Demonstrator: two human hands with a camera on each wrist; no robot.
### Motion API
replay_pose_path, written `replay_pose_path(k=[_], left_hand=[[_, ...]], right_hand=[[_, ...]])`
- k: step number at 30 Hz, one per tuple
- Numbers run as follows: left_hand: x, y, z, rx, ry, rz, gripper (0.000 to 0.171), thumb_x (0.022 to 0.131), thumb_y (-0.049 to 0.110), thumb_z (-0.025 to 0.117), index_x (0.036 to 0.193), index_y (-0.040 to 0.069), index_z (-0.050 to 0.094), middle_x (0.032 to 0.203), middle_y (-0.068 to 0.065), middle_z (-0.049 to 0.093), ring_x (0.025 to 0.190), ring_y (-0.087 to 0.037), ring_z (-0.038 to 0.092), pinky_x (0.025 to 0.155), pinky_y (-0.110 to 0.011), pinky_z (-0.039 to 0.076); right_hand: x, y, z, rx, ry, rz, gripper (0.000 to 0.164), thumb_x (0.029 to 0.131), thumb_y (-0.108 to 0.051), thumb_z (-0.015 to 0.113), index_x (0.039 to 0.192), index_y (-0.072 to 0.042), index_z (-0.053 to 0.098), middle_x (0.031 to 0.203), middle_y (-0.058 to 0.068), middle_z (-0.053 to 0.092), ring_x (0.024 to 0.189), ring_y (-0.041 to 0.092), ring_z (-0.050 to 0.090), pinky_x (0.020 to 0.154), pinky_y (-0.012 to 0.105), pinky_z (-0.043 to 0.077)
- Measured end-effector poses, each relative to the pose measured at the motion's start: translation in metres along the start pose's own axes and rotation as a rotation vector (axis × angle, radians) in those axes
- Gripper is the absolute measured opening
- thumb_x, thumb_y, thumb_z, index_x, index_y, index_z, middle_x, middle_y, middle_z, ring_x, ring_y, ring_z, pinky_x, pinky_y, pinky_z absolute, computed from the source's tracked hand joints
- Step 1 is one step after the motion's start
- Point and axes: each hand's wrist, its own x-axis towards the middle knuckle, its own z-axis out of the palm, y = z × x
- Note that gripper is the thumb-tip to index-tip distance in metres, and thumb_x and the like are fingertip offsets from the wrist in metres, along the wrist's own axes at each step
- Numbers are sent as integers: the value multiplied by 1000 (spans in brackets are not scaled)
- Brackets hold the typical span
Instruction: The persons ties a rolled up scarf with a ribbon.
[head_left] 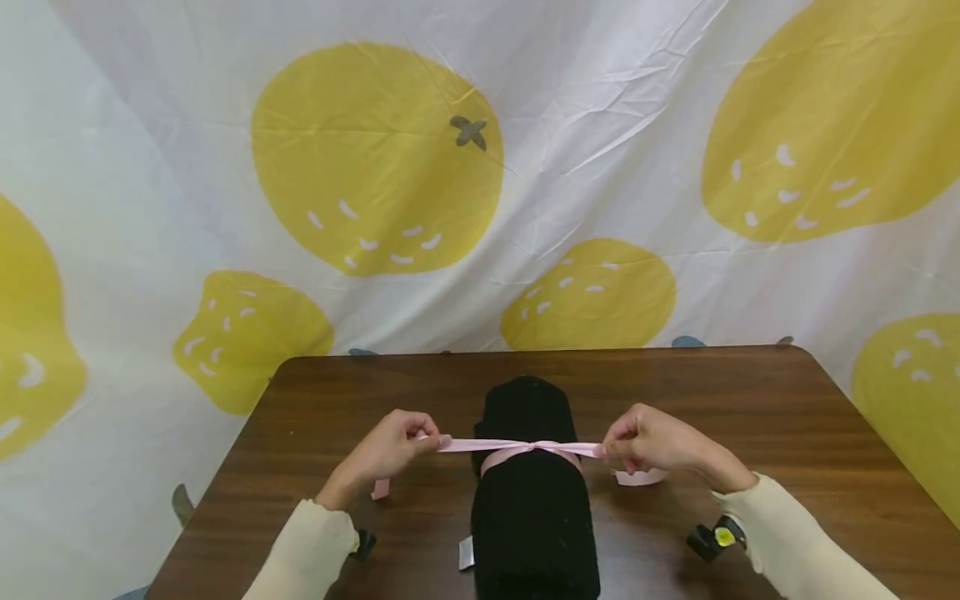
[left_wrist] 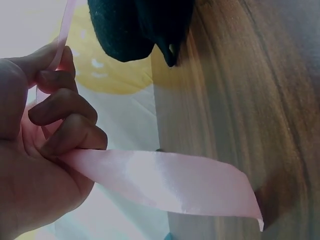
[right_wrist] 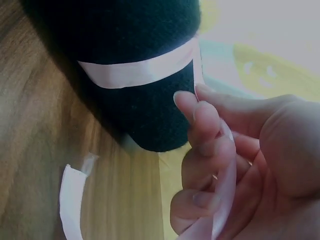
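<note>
A rolled-up black cloth (head_left: pixel 534 525) lies lengthwise on the table, with a pink ribbon (head_left: pixel 487 445) wrapped round it and crossed in a small knot on top. My left hand (head_left: pixel 397 446) pinches one end of the ribbon left of the roll, and my right hand (head_left: pixel 660 442) pinches the other end on the right. Between them the ribbon runs nearly straight and level. In the left wrist view a loose ribbon tail (left_wrist: pixel 165 182) hangs out below the curled fingers. The right wrist view shows the ribbon band (right_wrist: pixel 135 74) flat round the black roll (right_wrist: pixel 150 117).
The brown wooden table (head_left: pixel 330 400) stands against a white curtain (head_left: pixel 585 167) printed with yellow fruit. A small pale tag (head_left: pixel 466 553) sticks out at the roll's left side. Another ribbon tail (head_left: pixel 641 477) hangs under the right hand.
</note>
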Motion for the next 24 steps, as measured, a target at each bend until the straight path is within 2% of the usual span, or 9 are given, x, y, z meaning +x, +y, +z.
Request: replay_pose_path(k=[5, 8, 14, 18, 21, 24], left_hand=[[-3, -4, -2, -14, 2, -2, 23, 91, 36, 72, 81, 15, 71, 67, 3, 48, 65, -15, 45, 58, -27, 36], [-5, -7, -6, -45, -15, -17, 26, 90, 38, 72, 83, 13, 72, 64, 3, 48, 60, -13, 43, 52, -25, 34], [-12, -15, -17, -81, -59, -47, 34, 90, 40, 71, 87, 6, 73, 66, -4, 57, 55, -11, 41, 48, -24, 32], [-15, -21, -23, -115, -75, -67, 37, 89, 40, 72, 89, 3, 72, 68, -8, 57, 53, -12, 39, 43, -24, 31], [-17, -24, -28, -125, -67, -61, 37, 89, 38, 73, 89, 2, 71, 68, -11, 57, 54, -11, 41, 44, -24, 35], [-18, -27, -32, -116, -56, -50, 36, 89, 37, 73, 88, 1, 72, 67, -15, 58, 55, -10, 45, 52, -23, 38]], right_hand=[[0, 0, -5, -33, -34, -53, 15, 96, -21, 66, 84, -16, 74, 60, 18, 60, 49, 8, 49, 44, 21, 35], [-2, 2, -9, -23, -64, -74, 14, 97, -22, 64, 86, -17, 73, 64, 24, 61, 49, 11, 51, 43, 20, 35], [-12, 8, -19, 58, -128, -57, 12, 98, -17, 61, 95, -12, 71, 68, 24, 63, 49, 12, 50, 42, 24, 41], [-17, 11, -25, 36, -111, -76, 13, 99, -15, 59, 96, -12, 71, 68, 25, 62, 49, 15, 52, 43, 28, 44], [-21, 13, -29, 21, -98, -87, 13, 99, -12, 58, 97, -11, 70, 69, 24, 63, 49, 20, 54, 43, 27, 43], [-24, 15, -34, 23, -103, -76, 13, 99, -9, 57, 98, -9, 70, 70, 22, 64, 50, 21, 54, 44, 26, 43]])
